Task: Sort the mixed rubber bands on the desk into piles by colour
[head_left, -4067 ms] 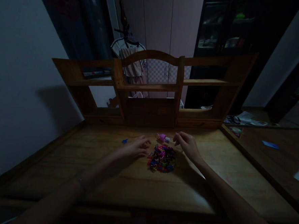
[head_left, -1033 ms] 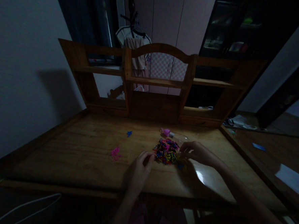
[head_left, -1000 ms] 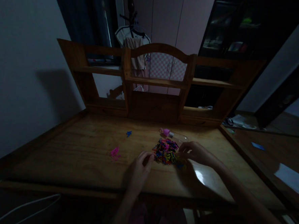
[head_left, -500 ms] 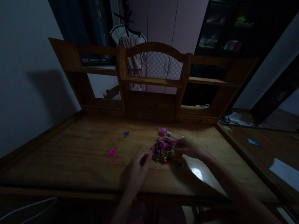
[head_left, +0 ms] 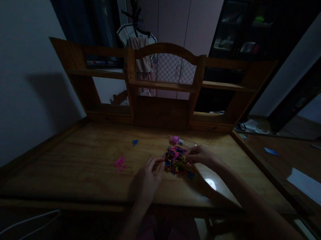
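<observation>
A heap of small multicoloured pieces (head_left: 175,160) lies on the wooden desk between my hands; their exact kind is too small and dark to make out. At its left edge my left hand (head_left: 152,171) has thumb and index finger pinched together, and what they hold is unclear. My right hand (head_left: 199,156) reaches in from the right, fingertips closed at the heap's right side near some yellow pieces. Further left is a small group of pink pieces (head_left: 120,164). Behind that lies a smaller group of blue pieces (head_left: 135,142).
A pink object with a loop and a pale end (head_left: 175,139) lies just behind the heap. Under my right forearm a shiny, clear sheet or bag (head_left: 211,184) reflects light. The wooden shelf unit (head_left: 162,84) stands along the desk's back edge.
My left thumb and index finger have closed more tightly at the heap's edge. My right hand has shifted slightly left, over the heap's right side. The pink and blue groups stay put.
</observation>
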`<state>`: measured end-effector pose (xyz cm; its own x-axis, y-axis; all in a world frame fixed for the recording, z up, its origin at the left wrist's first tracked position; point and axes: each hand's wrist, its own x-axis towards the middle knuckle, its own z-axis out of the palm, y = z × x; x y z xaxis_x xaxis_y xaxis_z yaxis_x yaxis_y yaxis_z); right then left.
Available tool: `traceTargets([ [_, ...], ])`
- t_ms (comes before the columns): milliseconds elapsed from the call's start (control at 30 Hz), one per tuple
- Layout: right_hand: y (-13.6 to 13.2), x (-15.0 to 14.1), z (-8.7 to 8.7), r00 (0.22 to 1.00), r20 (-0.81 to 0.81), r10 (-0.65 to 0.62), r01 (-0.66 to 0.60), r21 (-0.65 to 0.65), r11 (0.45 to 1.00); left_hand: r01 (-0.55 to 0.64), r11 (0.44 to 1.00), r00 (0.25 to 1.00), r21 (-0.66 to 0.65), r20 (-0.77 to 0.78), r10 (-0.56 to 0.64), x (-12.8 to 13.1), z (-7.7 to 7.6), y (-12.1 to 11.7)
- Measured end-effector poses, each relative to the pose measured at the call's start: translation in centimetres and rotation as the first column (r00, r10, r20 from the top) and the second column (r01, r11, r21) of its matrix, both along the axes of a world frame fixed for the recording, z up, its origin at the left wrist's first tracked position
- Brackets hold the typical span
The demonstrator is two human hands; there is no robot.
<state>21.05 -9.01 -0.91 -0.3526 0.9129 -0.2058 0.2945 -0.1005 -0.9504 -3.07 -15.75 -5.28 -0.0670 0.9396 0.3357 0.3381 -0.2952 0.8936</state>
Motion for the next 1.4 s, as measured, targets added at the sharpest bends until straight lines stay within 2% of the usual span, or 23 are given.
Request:
traceTargets([
  [67,0.0,-0.6,-0.1,1.000,-0.017,0.014,-0.014,0.004,1.000,0.012,0.999,1.000,0.051,-0.021,-0.011,1.0,0.8,0.0],
  [133,-0.2,-1.2,-0.1,0.999,-0.033,0.031,-0.031,0.012,0.999,0.100,0.995,0.994,0.030,0.030,-0.101,2.2,1.3,0.1],
  [200,-0.3,-1.8,0.0,0.997,-0.057,0.044,-0.043,0.022,0.999,0.207,0.978,0.970,-0.010,0.129,-0.204,3.2,1.4,0.5],
  [300,-0.6,-2.3,0.2,0.995,-0.086,0.050,-0.046,0.051,0.998,0.274,0.961,0.942,-0.026,0.210,-0.263,4.0,1.2,1.2],
  [433,-0.9,-2.3,0.6,0.991,-0.093,0.100,-0.094,0.074,0.993,0.223,0.975,0.958,-0.015,0.190,-0.216,3.9,1.1,1.7],
  [600,-1.0,-1.9,0.6,0.960,-0.232,0.157,-0.166,-0.022,0.986,0.095,0.989,0.995,0.114,-0.036,-0.092,3.3,2.0,1.8],
  [833,0.4,-1.3,0.1,0.929,-0.287,0.233,-0.262,-0.066,0.963,0.088,0.981,0.989,0.175,-0.129,-0.066,3.4,2.5,2.3],
  [900,0.9,-1.0,0.2,0.930,-0.256,0.264,-0.290,-0.068,0.955,0.073,0.989,0.994,0.129,-0.091,-0.062,3.4,2.3,2.8],
  [1000,1.5,-0.6,0.5,0.940,-0.200,0.278,-0.296,-0.065,0.953,0.082,0.996,0.994,-0.034,0.073,-0.079,3.1,2.0,3.5],
  [1133,1.6,0.0,0.6,0.963,-0.138,0.233,-0.239,-0.029,0.971,0.194,0.957,0.950,-0.215,0.283,-0.129,2.3,1.5,4.1],
  [1300,0.7,-0.1,0.4,0.972,-0.039,0.233,-0.231,0.040,0.972,0.234,0.933,0.946,-0.272,0.287,-0.153,2.0,1.2,4.1],
  [1400,0.0,-0.9,0.4,0.984,0.036,0.173,-0.177,0.246,0.953,0.221,0.942,0.956,-0.254,0.247,-0.158,2.4,1.1,3.9],
])
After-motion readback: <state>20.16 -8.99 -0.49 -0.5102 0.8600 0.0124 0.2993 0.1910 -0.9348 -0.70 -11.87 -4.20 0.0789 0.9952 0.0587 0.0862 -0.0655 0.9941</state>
